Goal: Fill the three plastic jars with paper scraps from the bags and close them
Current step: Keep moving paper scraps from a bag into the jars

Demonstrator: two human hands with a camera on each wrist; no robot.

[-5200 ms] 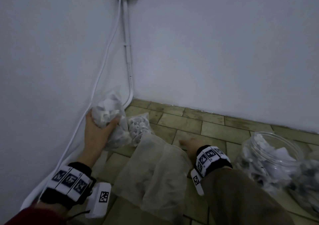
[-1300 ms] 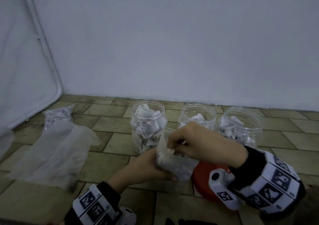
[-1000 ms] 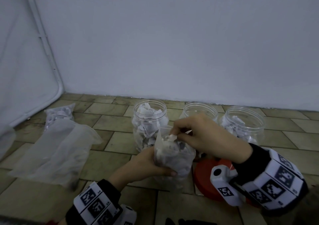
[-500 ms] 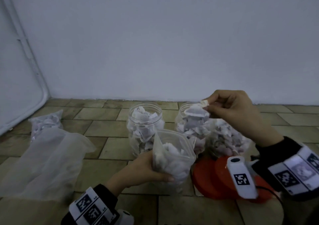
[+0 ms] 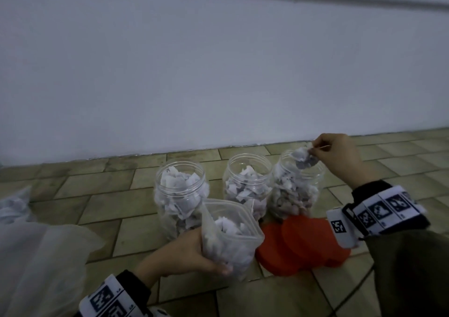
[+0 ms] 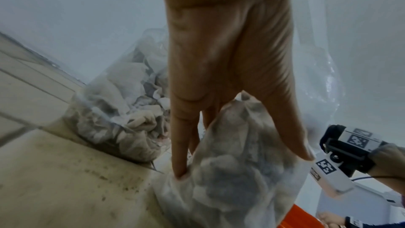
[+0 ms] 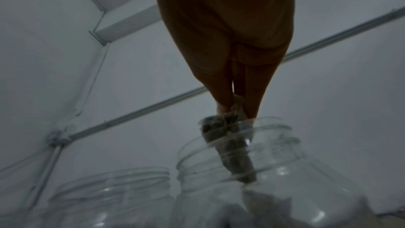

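- Tiled floor [image 5: 116,190] against a pale wall fills the head view; half a second ago my right hand [image 5: 340,157] was pinching scraps over the middle jar [image 5: 246,183], and now it has carried on to the right jar [image 5: 297,185], thumb and fingertips pinched on a small bunch of paper scraps [image 5: 303,157] hanging in its mouth; I judge one more pinch is about to drop, so filling goes on and closing has not begun.
- Same view; my left hand [image 5: 184,256] keeps its fingers curled round the open bag [image 5: 229,236], upright just in front of the left jar [image 5: 181,195]; scraps show inside the bag, so more is left to move; all three jars stand in a row, lids off, the left one looking fullest; the red lids [image 5: 298,243] lie overlapped on the floor just before the right jar; a big clear bag [image 5: 41,263] lies flat at far left.
- Left wrist view; my fingers [image 6: 179,145] press into the bag's [image 6: 236,171] soft side, thumb along the other side; the crumpled paper shows grey-white through cloudy plastic; a jar [image 6: 118,119] of scraps stands just behind.
- Right wrist view, dim and blurred; my fingertips [image 7: 223,105] are pressed together on the scraps [image 7: 228,133], which dangle past the threaded rim of the right jar [image 7: 274,159]; another jar [image 7: 109,185] sits beside it.
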